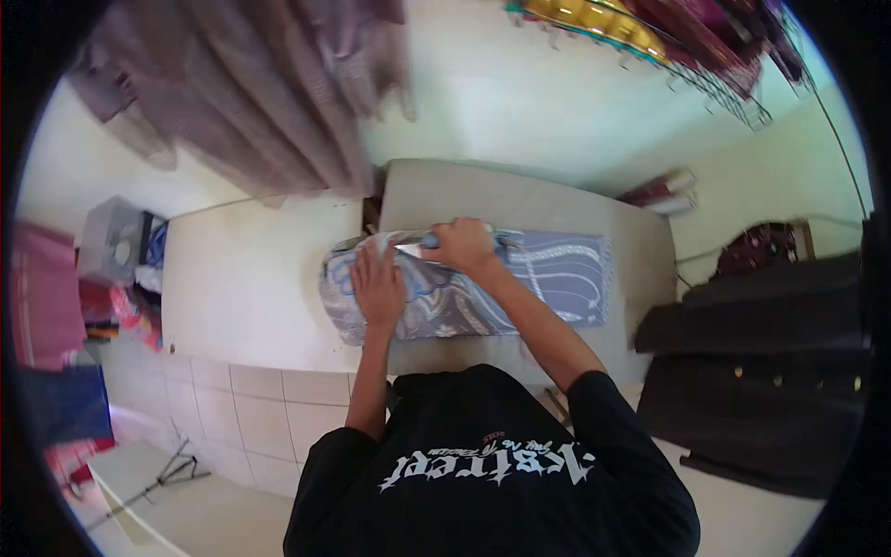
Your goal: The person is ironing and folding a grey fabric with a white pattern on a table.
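A grey-blue patterned cloth (473,306), folded into a long strip, lies across the padded table before me. My left hand (378,282) rests flat on the cloth's left part, fingers spread and pointing away from me. In my right hand (463,245) is a handled tool with a pale, light-blue grip (431,241), partly hidden by my fingers; it looks like a clothes iron, with a bright metal part showing towards my left hand. The tool stands on the cloth's far edge, a short way right of my left hand.
A white tabletop (257,285) adjoins the grey padded surface (487,184) on the left. Brown garments (271,90) hang above it. Dark garments (759,376) hang at the right, near a cable. A translucent plastic box (111,240) and coloured cloths stand at the far left.
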`<state>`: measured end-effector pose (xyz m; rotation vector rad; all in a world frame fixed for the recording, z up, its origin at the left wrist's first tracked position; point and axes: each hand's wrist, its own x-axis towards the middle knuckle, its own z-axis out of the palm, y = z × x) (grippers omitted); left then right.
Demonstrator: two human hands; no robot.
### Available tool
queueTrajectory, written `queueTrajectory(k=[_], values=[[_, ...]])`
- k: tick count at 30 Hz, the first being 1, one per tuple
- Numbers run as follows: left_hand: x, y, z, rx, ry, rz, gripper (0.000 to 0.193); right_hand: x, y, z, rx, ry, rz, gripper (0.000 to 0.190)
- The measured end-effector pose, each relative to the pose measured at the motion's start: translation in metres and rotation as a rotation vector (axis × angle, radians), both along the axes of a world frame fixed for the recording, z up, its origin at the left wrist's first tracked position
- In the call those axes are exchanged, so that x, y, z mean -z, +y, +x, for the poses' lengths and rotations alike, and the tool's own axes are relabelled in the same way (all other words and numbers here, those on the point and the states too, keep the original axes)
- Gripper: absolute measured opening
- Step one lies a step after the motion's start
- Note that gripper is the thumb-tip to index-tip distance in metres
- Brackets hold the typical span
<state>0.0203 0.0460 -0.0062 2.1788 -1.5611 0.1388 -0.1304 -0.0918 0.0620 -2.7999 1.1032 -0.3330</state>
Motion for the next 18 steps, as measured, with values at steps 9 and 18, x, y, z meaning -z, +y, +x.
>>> queueTrajectory(k=[9, 18], values=[[-0.001, 0.004, 0.002, -0.02, -0.026, 0.03, 0.05, -0.013, -0.019, -0.116, 0.291, 0.175, 0.094, 0.059], [-0.01, 0.001, -0.003, 0.057, -0.042, 0.05, 0.049, -0.024, -0.029, -0.254, 0.425, 0.216, 0.055, 0.048]])
